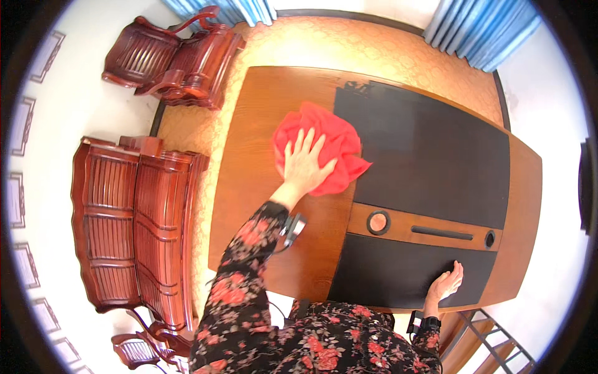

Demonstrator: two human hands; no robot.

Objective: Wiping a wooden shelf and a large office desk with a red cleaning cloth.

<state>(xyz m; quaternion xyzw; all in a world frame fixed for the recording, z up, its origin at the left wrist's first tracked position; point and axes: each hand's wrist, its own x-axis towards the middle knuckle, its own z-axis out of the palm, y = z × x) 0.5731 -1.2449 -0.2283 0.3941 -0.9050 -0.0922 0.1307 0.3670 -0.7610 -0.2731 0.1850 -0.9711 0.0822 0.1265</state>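
Observation:
My left hand (303, 161) lies flat with spread fingers on a crumpled red cloth (343, 135), pressing it on the brown wooden part of a large table (247, 187). The cloth's right edge reaches the table's black inlaid panel (434, 149). Off to the right, my right hand (446, 283) rests at the lower black panel (387, 271), fingers slightly curled, with nothing seen in it. Between the two panels runs a wooden strip (402, 229) with a round port and a long dark slot.
Carved reddish wooden seats stand on the left, a long bench (112, 224) and an armchair (187, 61). Blue curtains (486, 32) hang beyond the far side. A metal rack (495, 334) stands at the lower right, near the table's edge.

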